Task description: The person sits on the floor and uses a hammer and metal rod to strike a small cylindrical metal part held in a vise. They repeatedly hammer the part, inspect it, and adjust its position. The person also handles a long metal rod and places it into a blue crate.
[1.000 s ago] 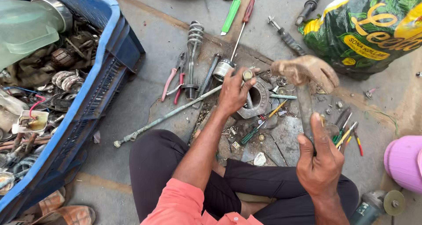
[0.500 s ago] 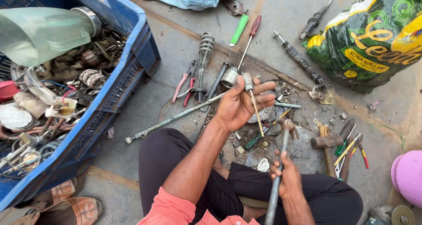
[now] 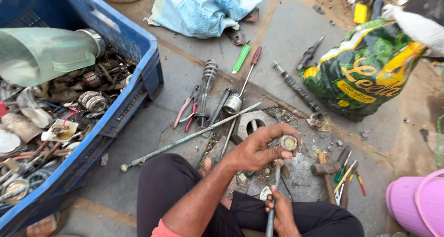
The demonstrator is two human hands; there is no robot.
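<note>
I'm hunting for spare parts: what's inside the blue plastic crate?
The blue plastic crate holds rusty metal scrap, coiled motor windings and wires. A pale green plastic jar lies on top, covering whatever is beneath it.

Grey concrete floor (image 3: pixel 138 181) with seams, sandy dirt patch (image 3: pixel 416 121) at right, apparently daylight, blue crate (image 3: pixel 138 79) left

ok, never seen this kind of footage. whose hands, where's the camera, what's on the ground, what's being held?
No machine: the one view comes from a camera on a seated person's head, looking down. The left hand pinches a small round metal part. The right hand grips a thin metal rod pointing up to that part. On the concrete floor lie a long rod, pliers, screwdrivers and a hammer. A blue crate of scrap sits left, a green bag right.
</note>
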